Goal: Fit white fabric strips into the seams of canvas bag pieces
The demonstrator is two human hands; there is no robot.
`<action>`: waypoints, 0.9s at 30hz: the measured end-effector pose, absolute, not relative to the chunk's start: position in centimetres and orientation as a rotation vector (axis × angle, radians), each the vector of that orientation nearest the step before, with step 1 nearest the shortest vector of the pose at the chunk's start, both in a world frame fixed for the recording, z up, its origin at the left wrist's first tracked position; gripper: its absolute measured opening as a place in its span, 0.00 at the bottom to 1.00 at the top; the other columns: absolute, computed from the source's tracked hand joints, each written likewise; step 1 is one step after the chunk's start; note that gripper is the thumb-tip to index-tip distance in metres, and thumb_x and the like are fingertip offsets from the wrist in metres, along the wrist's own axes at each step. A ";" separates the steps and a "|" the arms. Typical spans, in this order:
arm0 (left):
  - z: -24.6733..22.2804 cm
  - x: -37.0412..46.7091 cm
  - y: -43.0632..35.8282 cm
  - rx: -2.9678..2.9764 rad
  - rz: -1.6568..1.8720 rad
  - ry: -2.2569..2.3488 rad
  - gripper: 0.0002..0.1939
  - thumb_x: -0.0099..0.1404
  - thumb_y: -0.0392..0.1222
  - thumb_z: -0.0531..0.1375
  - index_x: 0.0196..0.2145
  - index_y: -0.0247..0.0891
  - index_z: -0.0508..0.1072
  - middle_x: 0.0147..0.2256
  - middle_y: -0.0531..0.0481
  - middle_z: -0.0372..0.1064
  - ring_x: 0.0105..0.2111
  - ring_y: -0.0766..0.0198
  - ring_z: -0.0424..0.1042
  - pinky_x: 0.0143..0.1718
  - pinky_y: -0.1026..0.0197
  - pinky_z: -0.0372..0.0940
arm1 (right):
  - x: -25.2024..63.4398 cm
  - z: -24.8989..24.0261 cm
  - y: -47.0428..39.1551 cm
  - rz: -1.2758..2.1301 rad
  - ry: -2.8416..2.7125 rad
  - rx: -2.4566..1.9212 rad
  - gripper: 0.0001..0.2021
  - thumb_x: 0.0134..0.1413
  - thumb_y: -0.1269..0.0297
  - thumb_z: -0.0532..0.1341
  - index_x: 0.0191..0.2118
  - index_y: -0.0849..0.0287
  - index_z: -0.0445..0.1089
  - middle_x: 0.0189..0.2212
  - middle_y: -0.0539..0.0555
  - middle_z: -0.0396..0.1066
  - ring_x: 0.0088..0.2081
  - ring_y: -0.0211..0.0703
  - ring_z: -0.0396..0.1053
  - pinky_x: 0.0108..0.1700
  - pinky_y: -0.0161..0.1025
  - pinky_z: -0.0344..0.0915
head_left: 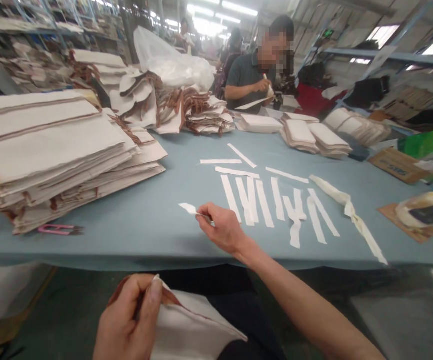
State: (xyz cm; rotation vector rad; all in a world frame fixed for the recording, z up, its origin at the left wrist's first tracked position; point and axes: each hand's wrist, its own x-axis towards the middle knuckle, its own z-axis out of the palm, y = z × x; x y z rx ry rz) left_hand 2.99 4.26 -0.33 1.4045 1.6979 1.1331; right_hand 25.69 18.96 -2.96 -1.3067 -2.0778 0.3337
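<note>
From here I see the blue tabletop (pixel 145 237), a cloth stack (pixel 51 145) at the worker's ten o'clock. A cream panel (pixel 190 325) runs toward four o'clock from the left hand (pixel 130 315), its corner pinched. The right hand (pixel 220 225), grip narrow, holds a white scrap (pixel 188 208) poking toward ten o'clock; loose strips (pixel 264 202) lie at two.

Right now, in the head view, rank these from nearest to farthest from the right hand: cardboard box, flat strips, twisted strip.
From the right hand:
1. Flat strips: nearest, beginning just to its right.
2. Twisted strip: farther right, past the flat ones.
3. Cardboard box: farthest, at the far right beyond the twisted strip.
</note>
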 end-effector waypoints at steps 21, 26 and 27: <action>2.7 6.6 3.2 0.857 0.988 1.433 0.28 0.60 0.67 0.77 0.30 0.38 0.78 0.21 0.53 0.74 0.20 0.67 0.66 0.24 0.69 0.60 | 27.9 0.5 7.3 -0.001 -2.191 -0.690 0.12 0.80 0.70 0.56 0.42 0.57 0.74 0.29 0.50 0.81 0.29 0.38 0.72 0.33 0.38 0.67; 3.4 6.7 2.8 0.863 1.018 1.499 0.24 0.61 0.65 0.76 0.33 0.39 0.82 0.21 0.52 0.77 0.20 0.64 0.71 0.23 0.67 0.63 | 28.5 0.2 6.0 0.777 -1.951 -1.015 0.13 0.76 0.60 0.65 0.58 0.60 0.76 0.29 0.47 0.78 0.28 0.36 0.72 0.32 0.34 0.67; 3.5 6.6 2.8 0.876 1.018 1.503 0.24 0.61 0.64 0.76 0.33 0.39 0.82 0.21 0.52 0.77 0.20 0.63 0.71 0.23 0.66 0.63 | 28.6 0.3 5.9 1.010 -1.895 -1.048 0.16 0.74 0.58 0.68 0.60 0.60 0.75 0.29 0.46 0.77 0.28 0.36 0.71 0.32 0.34 0.67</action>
